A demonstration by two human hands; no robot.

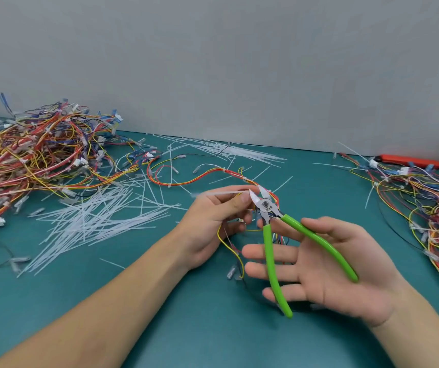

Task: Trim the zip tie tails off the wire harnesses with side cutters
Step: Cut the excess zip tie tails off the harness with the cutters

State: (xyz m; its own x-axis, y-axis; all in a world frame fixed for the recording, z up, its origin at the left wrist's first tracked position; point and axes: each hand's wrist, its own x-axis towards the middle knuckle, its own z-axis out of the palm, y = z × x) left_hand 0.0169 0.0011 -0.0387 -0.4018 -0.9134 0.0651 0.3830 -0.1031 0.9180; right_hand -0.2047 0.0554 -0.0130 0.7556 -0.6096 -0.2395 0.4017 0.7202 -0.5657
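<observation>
My left hand (213,221) pinches a white zip tie tail (221,193) that sticks out to the left, and it also holds a red and yellow wire harness (186,181) that loops away over the green mat. The side cutters (266,205) have green handles and their jaws stand open right at the base of the tail, by my left fingertips. My right hand (332,274) lies palm up with straight fingers. The spread handles rest across its fingers and palm. Yellow wires hang down below my left hand.
A big tangled pile of harnesses (35,155) fills the left of the mat, and a smaller pile (425,203) lies at the right. Several cut white tails (101,216) are scattered left of my hands. An orange tool (409,160) lies by the grey wall.
</observation>
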